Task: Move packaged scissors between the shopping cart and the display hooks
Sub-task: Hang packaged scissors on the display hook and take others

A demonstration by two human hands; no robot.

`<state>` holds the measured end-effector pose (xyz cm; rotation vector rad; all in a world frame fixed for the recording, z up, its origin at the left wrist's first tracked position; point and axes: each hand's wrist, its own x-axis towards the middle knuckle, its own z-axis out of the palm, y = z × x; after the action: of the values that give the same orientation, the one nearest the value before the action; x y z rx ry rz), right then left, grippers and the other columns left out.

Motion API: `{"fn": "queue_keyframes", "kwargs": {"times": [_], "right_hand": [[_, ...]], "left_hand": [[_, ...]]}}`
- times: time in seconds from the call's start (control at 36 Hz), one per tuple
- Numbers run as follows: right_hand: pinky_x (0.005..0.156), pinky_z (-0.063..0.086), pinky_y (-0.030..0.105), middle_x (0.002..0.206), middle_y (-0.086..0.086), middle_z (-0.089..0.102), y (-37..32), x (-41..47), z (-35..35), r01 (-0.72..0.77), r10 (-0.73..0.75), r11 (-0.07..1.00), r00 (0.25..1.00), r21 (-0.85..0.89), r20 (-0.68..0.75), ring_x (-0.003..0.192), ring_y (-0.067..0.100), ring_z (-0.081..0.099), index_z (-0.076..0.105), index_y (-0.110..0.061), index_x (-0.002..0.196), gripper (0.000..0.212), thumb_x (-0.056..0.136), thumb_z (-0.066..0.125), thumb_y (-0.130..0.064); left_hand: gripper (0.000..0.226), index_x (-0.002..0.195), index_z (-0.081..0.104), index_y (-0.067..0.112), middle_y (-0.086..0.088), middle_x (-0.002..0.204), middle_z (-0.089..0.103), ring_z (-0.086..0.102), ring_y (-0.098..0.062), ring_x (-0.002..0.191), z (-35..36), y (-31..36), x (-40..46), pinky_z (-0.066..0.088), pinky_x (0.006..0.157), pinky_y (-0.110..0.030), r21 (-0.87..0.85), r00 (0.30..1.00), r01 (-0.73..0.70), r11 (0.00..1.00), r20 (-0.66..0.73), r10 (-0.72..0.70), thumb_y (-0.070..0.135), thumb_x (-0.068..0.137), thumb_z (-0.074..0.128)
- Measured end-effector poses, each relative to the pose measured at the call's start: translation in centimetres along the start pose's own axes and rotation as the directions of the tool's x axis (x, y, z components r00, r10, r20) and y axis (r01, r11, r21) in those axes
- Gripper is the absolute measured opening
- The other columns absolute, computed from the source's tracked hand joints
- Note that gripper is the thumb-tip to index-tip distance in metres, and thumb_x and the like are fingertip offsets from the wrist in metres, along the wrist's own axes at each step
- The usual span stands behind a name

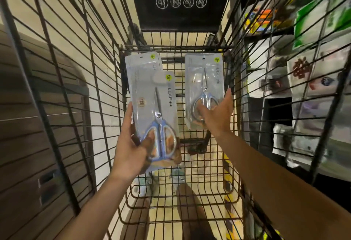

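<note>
Head view, looking down into a wire shopping cart (176, 198). Two packs of scissors are held in the left hand (131, 150), stacked and slightly offset: a front pack (154, 110) with blue-handled scissors and, behind it, a rear pack (141, 65) of which only the upper part shows. The lower left corner of the stack is gripped, with the thumb lying up the left edge and the fingers curled behind, faintly visible through the clear plastic. A third pack (204, 80) is held up by the right hand (216, 114), whose fingers are wrapped over its lower right portion at the scissor handles; the exact finger placement behind the pack cannot be told.

All three packs are raised above the cart floor, inside the basket, roughly level with one another and well apart across the cart's width. Each long axis runs near-vertical in the view, handles toward the wrist and blade tips and hang-holes pointing away, toward the cart's far end and its black child-seat flap (180, 2). Blurred merchandise shelving (313, 68) lies beyond the right cart wall; no display hook can be made out. The right hand is judged nearer to that side, so its pack would likely travel first, hang-hole leading.
</note>
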<state>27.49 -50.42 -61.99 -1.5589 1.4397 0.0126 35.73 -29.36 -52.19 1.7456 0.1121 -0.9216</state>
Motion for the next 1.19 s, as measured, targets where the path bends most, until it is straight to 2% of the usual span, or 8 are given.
{"fn": "queue_keyframes", "kwargs": {"times": [0.44,0.58,0.69,0.83,0.97,1.06,1.11,1.19], "right_hand": [[0.092,0.058,0.05,0.144,0.006,0.054,0.8,-3.0,-0.2,-0.07,0.073,0.997,0.99,0.033,-0.121,0.126,0.029,0.058,0.02,-0.03,0.156,0.115,0.068,0.091,-0.016],[0.081,0.061,0.052,0.121,-0.001,0.066,3.1,-5.7,-0.7,0.014,-0.013,0.998,1.0,0.064,-0.017,0.103,0.021,0.068,0.041,-0.025,0.142,0.065,0.087,0.075,-0.034],[0.076,0.063,0.036,0.123,0.004,0.061,4.6,-7.3,-1.4,0.013,-0.024,0.975,0.999,0.223,0.043,0.1,0.003,0.067,0.04,-0.014,0.145,0.049,0.1,0.059,-0.012],[0.065,0.062,0.031,0.137,0.013,0.056,4.2,-9.9,-2.3,-0.094,0.046,0.918,0.99,0.386,0.131,0.119,0.035,0.062,0.037,-0.022,0.146,0.054,0.1,0.057,-0.001],[0.045,0.054,0.022,0.114,0.002,0.064,1.9,-14.6,-5.4,-0.116,0.05,0.893,0.986,0.434,0.16,0.068,-0.003,0.069,0.044,-0.03,0.127,0.047,0.097,0.056,0.004],[0.047,0.055,0.03,0.111,0.015,0.066,-0.1,-19.2,-7.4,-0.079,0.011,0.878,0.989,0.471,0.145,0.065,0.016,0.071,0.048,-0.032,0.129,0.049,0.09,0.067,-0.008],[0.047,0.056,0.031,0.106,0.002,0.068,-2.2,-22.9,-9.3,-0.014,-0.035,0.88,0.995,0.475,0.093,0.064,0.021,0.07,0.043,-0.036,0.136,0.061,0.089,0.069,-0.008],[0.056,0.052,0.01,0.105,-0.028,0.06,-6.0,-29.4,-12.8,0.105,-0.143,0.852,0.989,0.513,0.035,0.072,-0.015,0.066,0.029,-0.03,0.148,0.078,0.091,0.06,0.014]], "left_hand": [[0.09,0.139,0.028,0.063,0.016,0.145,0.055,0.058,-0.001,0.126,0.4,0.6,-0.6,0.053,0.101,-0.037,0.059,0.999,0.021,0.998,-0.051,-0.018,-0.002,0.09,0.066],[0.092,0.147,0.028,0.058,0.014,0.15,0.051,0.054,-0.01,0.133,0.7,1.0,-1.4,0.05,0.101,-0.061,0.076,0.999,0.032,0.997,-0.026,-0.031,-0.006,0.091,0.063],[0.09,0.152,0.028,0.052,0.013,0.147,0.054,0.057,-0.007,0.13,0.3,1.7,-2.3,0.051,0.103,-0.053,0.133,1.0,-0.008,0.991,0.003,0.008,-0.006,0.093,0.062],[0.086,0.156,0.026,0.04,0.012,0.151,0.05,0.053,-0.004,0.134,-1.1,3.7,-4.3,0.047,0.108,-0.036,0.207,0.989,-0.128,0.97,0.096,0.11,-0.008,0.094,0.059],[0.081,0.15,0.029,0.046,0.033,0.139,0.054,0.052,0.009,0.128,-2.9,7.8,-7.9,0.045,0.102,-0.012,0.237,0.957,-0.268,0.934,0.175,0.231,-0.004,0.095,0.059],[0.08,0.152,0.027,0.049,0.036,0.14,0.051,0.049,0.009,0.131,-4.8,10.6,-11.1,0.041,0.111,-0.023,0.25,0.936,-0.324,0.913,0.224,0.271,0.004,0.096,0.062],[0.082,0.154,0.025,0.046,0.035,0.145,0.047,0.046,0.005,0.136,-6.3,12.6,-13.5,0.037,0.115,-0.028,0.257,0.918,-0.37,0.893,0.246,0.31,0.003,0.095,0.062],[0.085,0.157,0.025,0.038,0.037,0.146,0.044,0.043,0.008,0.137,-8.8,15.8,-17.4,0.036,0.112,-0.014,0.276,0.88,-0.454,0.847,0.285,0.379,-0.001,0.093,0.065]]}}
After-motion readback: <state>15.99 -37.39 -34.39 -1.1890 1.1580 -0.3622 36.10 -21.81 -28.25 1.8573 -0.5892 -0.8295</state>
